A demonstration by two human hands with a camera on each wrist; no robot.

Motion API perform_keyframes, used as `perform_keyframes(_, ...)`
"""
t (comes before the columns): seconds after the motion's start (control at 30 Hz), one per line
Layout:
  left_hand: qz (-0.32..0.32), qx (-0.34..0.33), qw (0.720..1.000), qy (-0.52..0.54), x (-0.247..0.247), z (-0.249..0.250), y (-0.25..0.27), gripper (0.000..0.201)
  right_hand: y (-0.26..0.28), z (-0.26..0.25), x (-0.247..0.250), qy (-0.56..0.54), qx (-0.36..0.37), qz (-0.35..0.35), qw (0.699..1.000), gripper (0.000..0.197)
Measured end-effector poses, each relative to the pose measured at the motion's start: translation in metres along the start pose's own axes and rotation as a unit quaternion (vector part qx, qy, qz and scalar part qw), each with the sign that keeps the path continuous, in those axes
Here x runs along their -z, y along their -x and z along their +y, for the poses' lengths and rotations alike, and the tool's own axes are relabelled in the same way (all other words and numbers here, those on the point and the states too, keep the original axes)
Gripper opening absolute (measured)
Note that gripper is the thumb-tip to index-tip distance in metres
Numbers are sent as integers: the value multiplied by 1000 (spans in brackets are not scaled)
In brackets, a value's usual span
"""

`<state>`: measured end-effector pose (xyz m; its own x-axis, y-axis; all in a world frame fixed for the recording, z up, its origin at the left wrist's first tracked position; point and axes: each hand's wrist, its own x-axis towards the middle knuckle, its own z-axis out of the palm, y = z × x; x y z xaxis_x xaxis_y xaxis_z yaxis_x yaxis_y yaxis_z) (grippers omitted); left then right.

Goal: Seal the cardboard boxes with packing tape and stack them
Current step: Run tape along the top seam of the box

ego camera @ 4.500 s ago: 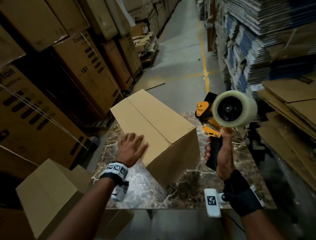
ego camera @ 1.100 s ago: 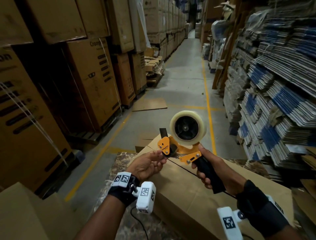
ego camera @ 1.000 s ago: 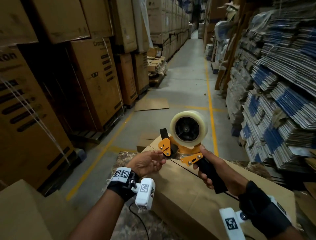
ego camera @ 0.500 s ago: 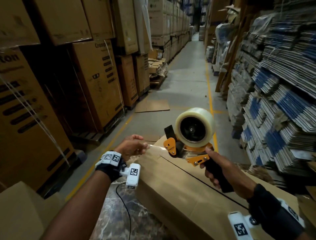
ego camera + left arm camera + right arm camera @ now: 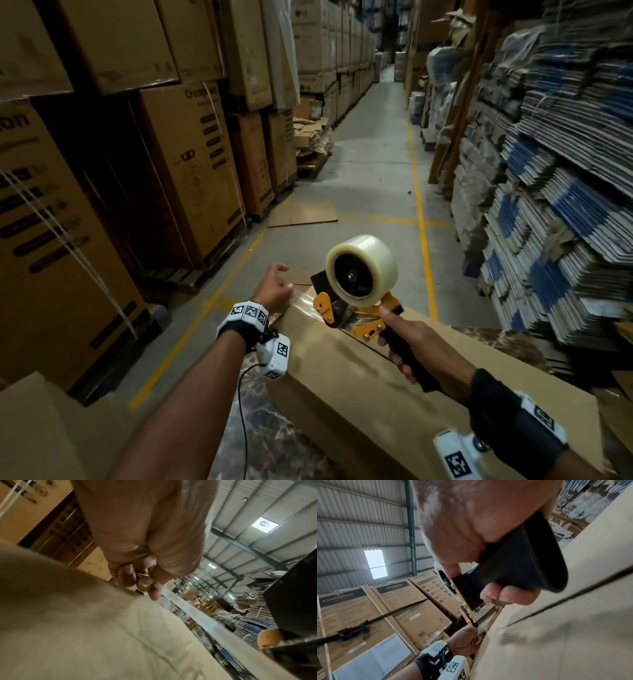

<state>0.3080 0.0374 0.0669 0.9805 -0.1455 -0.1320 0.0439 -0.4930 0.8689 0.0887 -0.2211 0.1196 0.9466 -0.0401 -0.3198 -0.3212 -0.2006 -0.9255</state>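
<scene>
Starting at the left: left hand (image 5: 274,291), down by the far end of the box (image 5: 359,411), pinching the loose end of the tape strip (image 5: 303,300) between thumb and fingers (image 5: 145,584). Easy to see from the left wrist, with the strip pulled tight back toward the tool. A second ago, only picking at that end by the mouth of the tape gun (image 5: 356,315). Half a second ago, holding it up in the air. Now pulled out longer and brought down to the box edge — looks ready to be stuck onto the end wall, though hard to tell if stuck yet. Next along, the tape gun itself, lower than before, nose down on the box top right where the seam (image 5: 556,607) begins, with the big clear tape roll (image 5: 361,270) sitting on top. Further right, right hand (image 5: 411,346), wrapped tight round the black handle, same grip as before. Box lying long on the marble worktop (image 5: 274,445), flaps closed, seam bare and not yet taped. So, likely the very start of sealing: press the end down, then drag the gun back along the seam. Stacking not begun.
</scene>
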Motion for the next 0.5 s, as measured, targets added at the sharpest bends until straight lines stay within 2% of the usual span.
perform_keyframes(0.33, 22, -17, 998, 49, -12, -16, -10, 63, -7, 13, -8, 19, -24, 9, 999, 86)
perform_keyframes(0.5, 34, -27, 998, 49, -19, -19, -14, 68, -8, 13, -7, 24, -35, 17, 999, 75)
